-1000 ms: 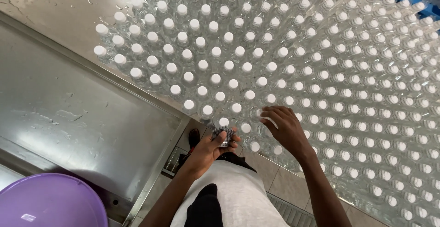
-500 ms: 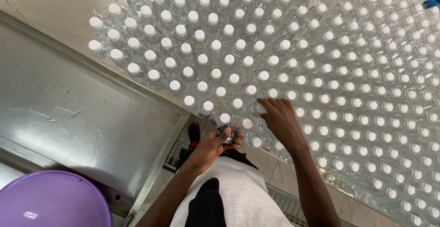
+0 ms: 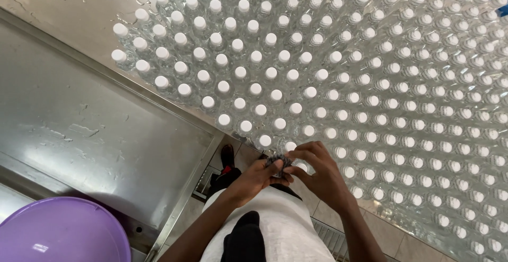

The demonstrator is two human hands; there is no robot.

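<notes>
Stainless-steel table (image 3: 79, 135), wet, carries a dense field of clear plastic bottles with white caps (image 3: 370, 82), all upright. Head view: left hand (image 3: 254, 180) and right hand (image 3: 317, 172) meet at the near edge, fingertips of both pinched closed on a small dark crinkled band (image 3: 279, 161). Nearest capped bottle (image 3: 290, 146) stands just beyond the fingertips, touching or nearly so. Purple plastic basin (image 3: 58, 230) sits well apart, leftward.

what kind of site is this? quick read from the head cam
Most likely a water bottling or packing line. A steel table is packed with rows of clear white-capped bottles, a wet steel tray sits beside it, and the left hand and right hand meet over a small dark item at the table edge.
</notes>
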